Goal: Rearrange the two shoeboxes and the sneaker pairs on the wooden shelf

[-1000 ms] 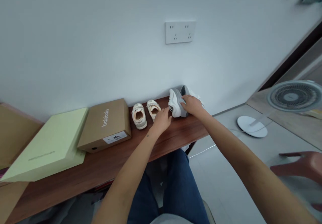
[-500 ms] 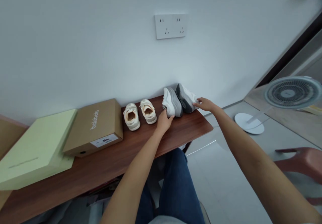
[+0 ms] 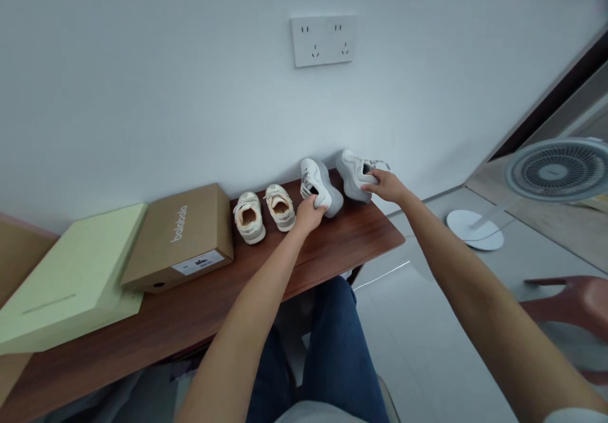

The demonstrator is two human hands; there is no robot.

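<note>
Two white and grey sneakers stand at the far right end of a brown wooden table (image 3: 332, 246), against the wall. My left hand (image 3: 310, 213) is closed on the heel of the left sneaker (image 3: 319, 185). My right hand (image 3: 384, 185) grips the right sneaker (image 3: 354, 173) at its heel and opening. The two shoes stand a little apart, both roughly upright. A pair of small cream child's shoes (image 3: 263, 214) sits just left of my left hand.
A brown shoe box (image 3: 183, 236) and a pale green box (image 3: 71, 277) lie further left on the table. A double wall socket (image 3: 323, 40) is above. On the floor to the right stand a white fan (image 3: 551, 173) and a reddish plastic chair (image 3: 574, 303).
The two sneakers lay on their sides, pressed together; both hands have taken hold of them, turned them upright and drawn them apart.
</note>
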